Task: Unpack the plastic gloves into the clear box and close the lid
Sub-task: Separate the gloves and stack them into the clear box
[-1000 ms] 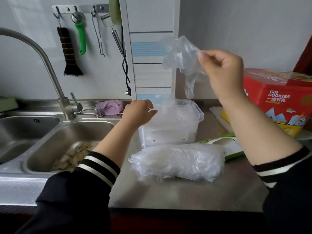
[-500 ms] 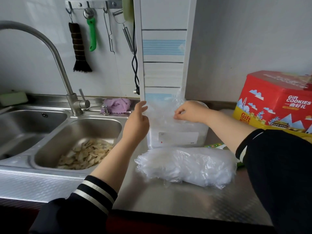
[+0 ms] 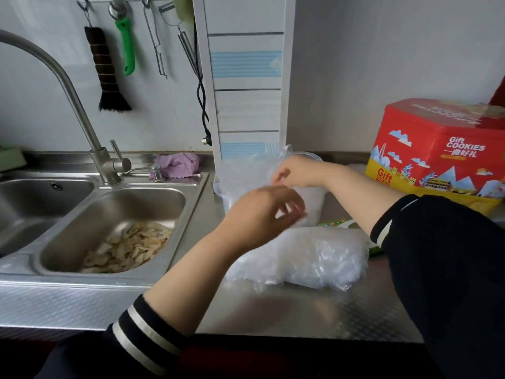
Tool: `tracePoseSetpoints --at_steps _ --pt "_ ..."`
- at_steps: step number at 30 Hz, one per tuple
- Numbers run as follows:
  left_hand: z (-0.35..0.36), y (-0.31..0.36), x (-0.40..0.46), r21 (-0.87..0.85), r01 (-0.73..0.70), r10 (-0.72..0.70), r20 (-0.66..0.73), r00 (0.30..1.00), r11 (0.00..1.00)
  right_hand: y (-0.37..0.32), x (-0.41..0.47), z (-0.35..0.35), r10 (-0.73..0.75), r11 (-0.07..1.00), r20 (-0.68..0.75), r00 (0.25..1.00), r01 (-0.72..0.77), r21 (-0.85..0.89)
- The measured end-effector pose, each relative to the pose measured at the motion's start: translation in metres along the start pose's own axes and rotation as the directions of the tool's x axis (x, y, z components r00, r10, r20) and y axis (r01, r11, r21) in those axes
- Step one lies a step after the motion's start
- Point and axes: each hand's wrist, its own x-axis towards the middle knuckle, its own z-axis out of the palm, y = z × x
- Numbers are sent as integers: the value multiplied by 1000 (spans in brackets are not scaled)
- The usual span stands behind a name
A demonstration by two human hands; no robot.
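Soft, even daylight, wide-angle bending at the edges, hands (image 3: 262, 212) apparently motion-blurred

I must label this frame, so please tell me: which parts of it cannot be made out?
- Head view: front of the clear box and its fill level, hidden by the left hand.
- Whether the right hand pinches a glove: fingers blurred.
- Lid: cannot tell where it is.
- Green packet: mostly behind the bag of plastic gloves.
- Cookie tin: cut by the right edge.

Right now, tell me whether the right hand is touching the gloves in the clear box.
Touching. In the head view the right hand sits at the top of the clear box, its curled fingers pinching the plastic gloves bulging from it.
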Motion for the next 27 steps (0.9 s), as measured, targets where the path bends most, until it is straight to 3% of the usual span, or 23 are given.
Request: tracePoseSetpoints --at_steps 2,6,11,12,14,16,20,24,27 --pt "16 0 -7 19 -48 44 165 985 999 -4 -11 -8 -26 988 -200 979 55 143" --pt "65 -2 -25 238 -111 35 302 953 965 -6 -60 -1 -23 926 -432 902 181 330" --pt "81 -3 -27 179 -42 37 31 999 983 7 -119 20 -3 942 -455 890 156 298" --pt "79 1 -25 152 18 -19 7 1000 988 11 -127 23 2 937 -470 883 162 308" --pt "74 9 -20 14 268 -268 41 963 963 16 -141 26 15 914 -550 835 212 347" --pt "64 12 -15 -204 466 -462 70 884 861 21 -149 26 61 884 -634 771 254 393" --pt "40 6 -2 -613 478 -581 38 813 629 26 -157 22 163 823 -661 732 269 501" --pt "15 -6 9 -779 529 -607 249 755 337 23 -157 32 185 852 -644 743 205 482" --pt "3 -9 14 -788 556 -594 320 738 265 19 -157 37 65 916 -767 638 268 300"
